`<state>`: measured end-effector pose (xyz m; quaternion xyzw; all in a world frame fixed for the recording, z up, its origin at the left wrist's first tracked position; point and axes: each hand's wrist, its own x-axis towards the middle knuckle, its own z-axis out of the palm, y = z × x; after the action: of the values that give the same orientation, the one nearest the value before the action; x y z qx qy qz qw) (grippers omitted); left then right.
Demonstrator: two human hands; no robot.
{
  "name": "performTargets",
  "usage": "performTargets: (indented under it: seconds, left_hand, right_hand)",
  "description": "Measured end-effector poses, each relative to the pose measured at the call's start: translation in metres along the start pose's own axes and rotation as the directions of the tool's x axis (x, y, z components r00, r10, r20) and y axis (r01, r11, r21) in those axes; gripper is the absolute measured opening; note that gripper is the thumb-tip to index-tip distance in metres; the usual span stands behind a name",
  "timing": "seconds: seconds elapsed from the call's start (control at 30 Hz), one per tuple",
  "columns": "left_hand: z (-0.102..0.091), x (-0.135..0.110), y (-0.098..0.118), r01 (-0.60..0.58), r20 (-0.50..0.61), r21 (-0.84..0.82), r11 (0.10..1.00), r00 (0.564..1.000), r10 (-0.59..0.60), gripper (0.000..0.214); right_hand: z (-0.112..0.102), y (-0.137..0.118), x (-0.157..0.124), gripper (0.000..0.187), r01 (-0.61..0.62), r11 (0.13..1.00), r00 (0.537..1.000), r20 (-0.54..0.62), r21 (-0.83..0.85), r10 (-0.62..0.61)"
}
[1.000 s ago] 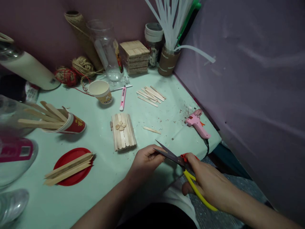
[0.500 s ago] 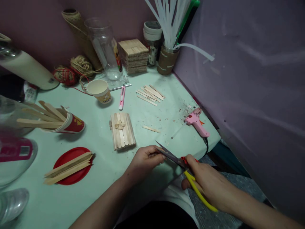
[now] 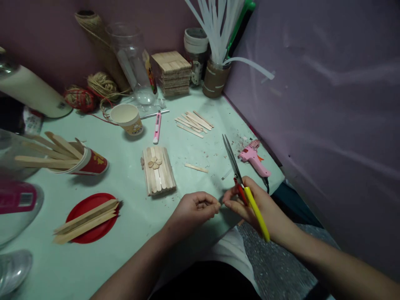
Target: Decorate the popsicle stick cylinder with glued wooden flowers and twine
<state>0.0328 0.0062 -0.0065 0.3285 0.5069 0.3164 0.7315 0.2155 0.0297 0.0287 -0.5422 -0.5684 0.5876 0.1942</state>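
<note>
My left hand [image 3: 198, 210] is closed in a pinch above the table's near edge; a tiny pale piece at its fingertips is too small to name. Close beside it, my right hand [image 3: 250, 204] is wrapped around scissors [image 3: 239, 177] with red and yellow handles. Their blades point up and away, almost together. Beyond my left hand stands a small body covered in craft sticks [image 3: 158, 175], with a flower of wooden pieces on its front. A single short craft stick [image 3: 196, 168] lies to the right of it.
A pink glue gun [image 3: 254, 158] lies by the right edge near the wall. Loose craft sticks [image 3: 195, 123], a pink utility knife [image 3: 157, 128] and a paper cup [image 3: 127, 119] are farther back. At left are a red lid [image 3: 90, 233] bearing wooden sticks and a stick-filled cup [image 3: 96, 161].
My right hand has swung the scissors upward, away from my left fingertips, and its fingers have come near them. The blades have closed together. The view has shifted slightly.
</note>
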Motion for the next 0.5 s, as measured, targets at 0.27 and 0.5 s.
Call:
performTargets:
  seconds: [0.27, 0.5]
  left_hand:
    - [0.0039, 0.0015, -0.0042, -0.02, -0.07, -0.015, 1.0, 0.997, 0.019, 0.012]
    - [0.0061, 0.0036, -0.0061, -0.07, -0.17, -0.076, 0.995, 0.984, 0.057, 0.012]
  right_hand:
    - [0.0129, -0.0022, 0.0048, 0.034, -0.017, 0.999, 0.999, -0.03, -0.037, 0.016]
    - [0.0133, -0.0012, 0.0097, 0.027, -0.011, 0.998, 0.995, -0.105, -0.065, 0.004]
